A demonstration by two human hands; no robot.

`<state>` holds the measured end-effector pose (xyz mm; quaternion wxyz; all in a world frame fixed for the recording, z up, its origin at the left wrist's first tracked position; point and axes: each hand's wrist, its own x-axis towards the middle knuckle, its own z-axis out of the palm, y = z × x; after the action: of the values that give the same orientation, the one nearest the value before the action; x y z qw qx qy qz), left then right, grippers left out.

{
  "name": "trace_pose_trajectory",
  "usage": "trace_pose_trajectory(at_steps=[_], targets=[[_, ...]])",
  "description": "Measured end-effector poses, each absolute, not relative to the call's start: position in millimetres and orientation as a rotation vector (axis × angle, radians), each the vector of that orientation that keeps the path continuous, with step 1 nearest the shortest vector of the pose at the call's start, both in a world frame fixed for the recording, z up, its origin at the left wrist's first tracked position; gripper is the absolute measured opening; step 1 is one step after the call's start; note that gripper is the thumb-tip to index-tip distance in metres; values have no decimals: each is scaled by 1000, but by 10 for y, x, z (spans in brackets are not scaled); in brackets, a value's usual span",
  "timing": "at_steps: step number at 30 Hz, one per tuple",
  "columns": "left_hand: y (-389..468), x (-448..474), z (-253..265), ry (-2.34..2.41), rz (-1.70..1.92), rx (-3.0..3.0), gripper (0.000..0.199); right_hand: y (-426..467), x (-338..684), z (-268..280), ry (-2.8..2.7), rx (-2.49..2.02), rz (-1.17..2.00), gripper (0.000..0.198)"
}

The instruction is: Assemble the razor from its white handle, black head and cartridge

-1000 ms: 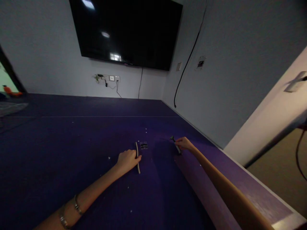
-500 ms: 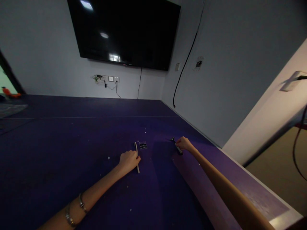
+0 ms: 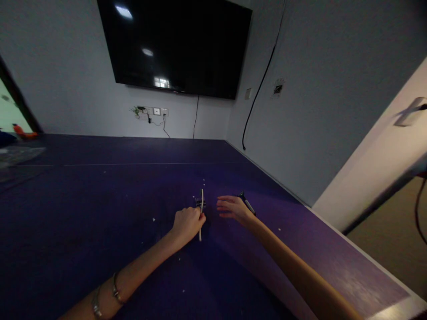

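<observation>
My left hand (image 3: 189,223) is closed around a thin pale toothbrush (image 3: 202,197), held roughly upright in view with its dark-bristled head pointing away from me. Just behind the brush lies a small clear-and-black piece (image 3: 198,203), partly covered by it and too small to make out. My right hand (image 3: 234,208) is open, fingers stretched toward the left, with nothing in it. Beyond its wrist a black razor with a grey handle strip (image 3: 248,204) lies on the purple tabletop (image 3: 160,266), partly hidden by the hand.
Small white scraps (image 3: 154,219) are scattered over the table. At the far left lie a clear plastic sheet (image 3: 28,154) and an orange object (image 3: 23,132). A black cable (image 3: 255,95) hangs along the right wall. A large television (image 3: 180,44) hangs on the wall ahead.
My right hand has let go of the razor, opened and moved left. My left hand has shifted right with the toothbrush, which now overlaps the small clear-and-black piece.
</observation>
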<state>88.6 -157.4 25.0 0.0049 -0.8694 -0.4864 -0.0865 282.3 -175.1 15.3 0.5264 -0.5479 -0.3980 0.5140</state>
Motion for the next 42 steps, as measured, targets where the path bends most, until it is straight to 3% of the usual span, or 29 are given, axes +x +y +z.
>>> trace_pose_trajectory(at_steps=[4, 17, 21, 25, 31, 42], targets=[[-1741, 982, 334, -1450, -288, -2735, 35, -1843, 2519, 163, -846, -1122, 1417, 32], [-1828, 1074, 399, -1445, -356, -2820, 39, -1840, 2595, 286, -859, -1218, 1198, 24], [-1656, 987, 397, -1471, -412, -2851, 35, -1762, 3153, 343, -925, -1350, 967, 20], [-1371, 864, 303, -1505, -482, -2853, 26, -1705, 3881, 320, -1097, -1773, 470, 31], [-1022, 795, 108, -1373, -662, -2929, 13, -1682, 4465, 119, -1176, -2017, 257, 20], [-798, 770, -163, -1134, -624, -3116, 38, -1495, 4516, -219, -1435, -2167, 197, 14]])
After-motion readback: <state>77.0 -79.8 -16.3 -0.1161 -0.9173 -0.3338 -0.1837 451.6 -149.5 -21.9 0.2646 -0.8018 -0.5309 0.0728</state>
